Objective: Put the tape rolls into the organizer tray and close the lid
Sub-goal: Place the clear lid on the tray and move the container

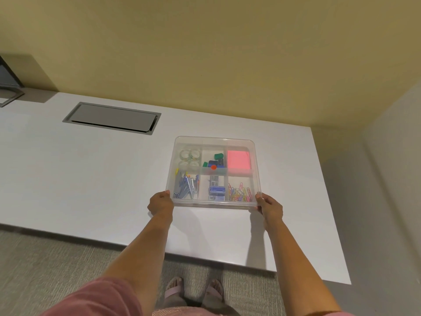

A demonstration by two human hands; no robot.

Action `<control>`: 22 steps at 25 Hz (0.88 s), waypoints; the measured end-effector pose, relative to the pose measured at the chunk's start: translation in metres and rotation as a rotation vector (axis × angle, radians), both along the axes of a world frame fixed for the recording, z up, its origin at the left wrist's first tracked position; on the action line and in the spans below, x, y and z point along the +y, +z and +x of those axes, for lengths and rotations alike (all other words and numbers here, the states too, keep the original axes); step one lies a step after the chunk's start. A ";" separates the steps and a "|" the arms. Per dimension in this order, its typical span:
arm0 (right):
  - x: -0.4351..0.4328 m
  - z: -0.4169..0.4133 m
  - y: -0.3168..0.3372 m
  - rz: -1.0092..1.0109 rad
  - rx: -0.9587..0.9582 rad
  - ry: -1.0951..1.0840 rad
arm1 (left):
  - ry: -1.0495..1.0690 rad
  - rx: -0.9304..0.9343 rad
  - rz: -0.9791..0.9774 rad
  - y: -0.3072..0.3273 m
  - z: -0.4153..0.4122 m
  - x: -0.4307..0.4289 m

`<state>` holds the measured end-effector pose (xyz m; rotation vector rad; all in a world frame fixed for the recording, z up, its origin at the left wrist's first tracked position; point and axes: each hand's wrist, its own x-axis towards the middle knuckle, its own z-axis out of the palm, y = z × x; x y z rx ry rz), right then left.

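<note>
White counter [91, 179] runs L to R, ends at R wall. Grey cable hatch [111, 117] set flush in counter, far L, lid slightly ajar. Dark grey stand w/ base [9, 87] at far L edge, cut off by frame. Yellow-beige wall [205, 53] behind. Grey carpet [45, 265] near, below counter edge.

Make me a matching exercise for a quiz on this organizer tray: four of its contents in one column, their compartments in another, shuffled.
Contents:
1. tape rolls
2. pink notes
3. coloured paper clips
4. blue staple box

Compartments:
A. near right
B. far left
C. near middle
D. far right

Pairs: 1-B, 2-D, 3-A, 4-C.
</note>
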<state>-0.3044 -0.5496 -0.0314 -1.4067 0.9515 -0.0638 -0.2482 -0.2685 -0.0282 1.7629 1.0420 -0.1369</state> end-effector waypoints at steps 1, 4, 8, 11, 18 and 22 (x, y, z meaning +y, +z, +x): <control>0.001 0.000 0.002 -0.012 0.005 -0.012 | -0.007 -0.006 0.005 0.000 0.000 0.000; 0.004 -0.003 0.005 -0.070 0.017 -0.030 | -0.093 -0.039 0.080 0.001 -0.001 0.000; 0.012 -0.008 0.008 -0.502 -0.011 0.199 | -0.409 -0.199 0.360 0.001 -0.012 -0.004; 0.018 -0.011 0.005 -0.971 -0.038 0.601 | -0.819 -0.249 0.665 -0.003 -0.016 -0.010; 0.028 -0.008 -0.014 -1.177 0.054 0.991 | -1.135 -0.119 0.765 -0.016 -0.010 -0.035; 0.027 -0.009 -0.017 -1.217 0.074 0.985 | -1.103 -0.144 0.756 -0.018 -0.013 -0.035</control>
